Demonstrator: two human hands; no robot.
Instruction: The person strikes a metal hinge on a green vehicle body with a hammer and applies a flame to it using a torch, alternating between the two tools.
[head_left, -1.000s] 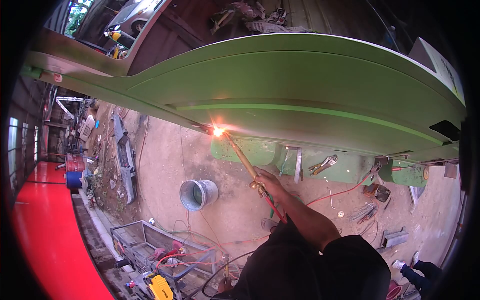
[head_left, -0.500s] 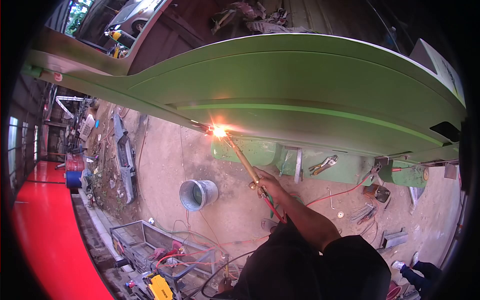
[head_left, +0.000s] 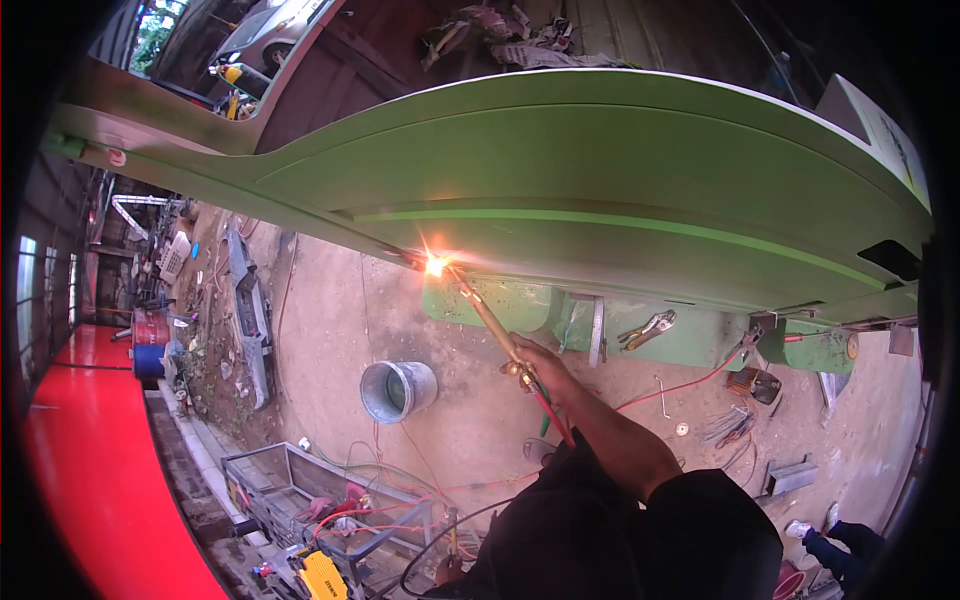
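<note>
My right hand (head_left: 540,370) is closed around the brass torch (head_left: 490,322), which points up and to the left. Red and green hoses trail from its lower end. At the torch tip a bright flame (head_left: 436,266) meets the lower edge of the green metal panel (head_left: 620,170), and glare hides the exact contact spot. My left hand (head_left: 450,570) shows in part at the bottom edge, low beside my dark clothing. Its fingers look closed, but what they hold is too small and dim to make out.
A bucket (head_left: 398,391) stands on the floor. Locking pliers (head_left: 648,330) lie on a green piece below the panel. A metal frame (head_left: 290,480) with hoses and a yellow tool (head_left: 322,576) is at lower left. Another person's legs (head_left: 840,548) show at lower right.
The flame stays at about the same spot on the edge. My right hand and the torch have shifted and turned slightly, and the sparks look smaller than half a second ago.
</note>
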